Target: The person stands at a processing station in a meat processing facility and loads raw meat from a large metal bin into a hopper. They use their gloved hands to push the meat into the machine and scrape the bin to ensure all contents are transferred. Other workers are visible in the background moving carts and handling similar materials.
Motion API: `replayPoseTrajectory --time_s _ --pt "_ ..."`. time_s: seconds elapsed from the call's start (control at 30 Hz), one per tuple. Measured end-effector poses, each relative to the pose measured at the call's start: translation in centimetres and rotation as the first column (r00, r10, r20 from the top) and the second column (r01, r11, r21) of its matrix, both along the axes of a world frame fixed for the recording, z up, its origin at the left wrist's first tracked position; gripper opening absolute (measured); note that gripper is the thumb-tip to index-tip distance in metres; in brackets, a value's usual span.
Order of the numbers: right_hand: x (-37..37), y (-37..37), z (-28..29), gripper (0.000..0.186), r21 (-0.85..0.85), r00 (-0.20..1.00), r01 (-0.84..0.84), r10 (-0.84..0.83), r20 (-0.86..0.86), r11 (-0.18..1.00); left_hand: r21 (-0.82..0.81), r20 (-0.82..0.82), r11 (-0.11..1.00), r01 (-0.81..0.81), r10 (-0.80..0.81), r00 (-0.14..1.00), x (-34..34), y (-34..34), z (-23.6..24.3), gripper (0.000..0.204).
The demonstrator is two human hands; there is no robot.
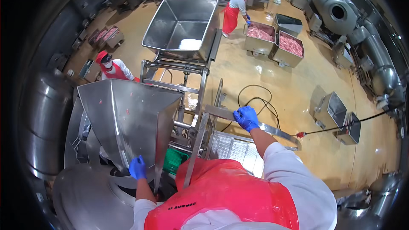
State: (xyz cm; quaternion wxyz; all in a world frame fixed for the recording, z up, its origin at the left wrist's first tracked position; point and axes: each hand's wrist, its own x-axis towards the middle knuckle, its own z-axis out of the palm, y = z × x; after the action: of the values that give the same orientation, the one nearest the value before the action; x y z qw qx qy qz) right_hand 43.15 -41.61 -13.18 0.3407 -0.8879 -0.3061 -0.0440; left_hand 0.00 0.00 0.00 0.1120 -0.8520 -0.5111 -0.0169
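My right hand (246, 118) is curled around the flat handrail (275, 131), which runs to my right above the metal platform (238, 150). My left hand (137, 167) is at the lower end of the steel hopper (123, 119), ahead of me on the left; its fingers look bent, but I cannot tell whether they pinch the edge or only rest on it. The hopper narrows toward the round steel vessel (91, 200) — a glove sliding on that smooth metal could send my fingers into the gap. If the lift frame (170, 86) carrying the big steel bin (181, 27) shifted, it might jolt the hopper against my hand, or catch the co-worker (116, 69) close beyond it. The looped cable (266, 98) on the floor could snag a foot — mine included.
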Motion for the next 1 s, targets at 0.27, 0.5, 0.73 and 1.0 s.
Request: replayPoseTrajectory --time_s 0.27,0.5,0.73,1.0 --pt "2.2 -8.3 1.7 0.041 -0.257 0.998 0.07 -0.066 0.024 0.964 -0.084 0.148 0.993 0.077 -0.064 0.987 2.1 -6.7 -8.7 0.036" --pt "0.9 -5.5 6.3 0.049 -0.344 0.881 0.415 -0.466 -0.08 0.843 0.003 0.213 0.992 0.122 -0.12 0.97 1.8 -5.3 -7.1 0.029" --pt "1.3 -5.5 5.3 0.063 -0.315 0.681 0.627 -0.698 -0.223 0.713 0.06 0.228 0.985 0.161 -0.171 0.959 2.8 -4.1 -4.6 0.029" --pt "1.6 -2.2 7.3 0.057 -0.33 0.724 0.546 -0.632 -0.276 0.77 0.118 0.232 0.979 0.166 -0.19 0.954 2.0 -1.0 -0.9 0.027"
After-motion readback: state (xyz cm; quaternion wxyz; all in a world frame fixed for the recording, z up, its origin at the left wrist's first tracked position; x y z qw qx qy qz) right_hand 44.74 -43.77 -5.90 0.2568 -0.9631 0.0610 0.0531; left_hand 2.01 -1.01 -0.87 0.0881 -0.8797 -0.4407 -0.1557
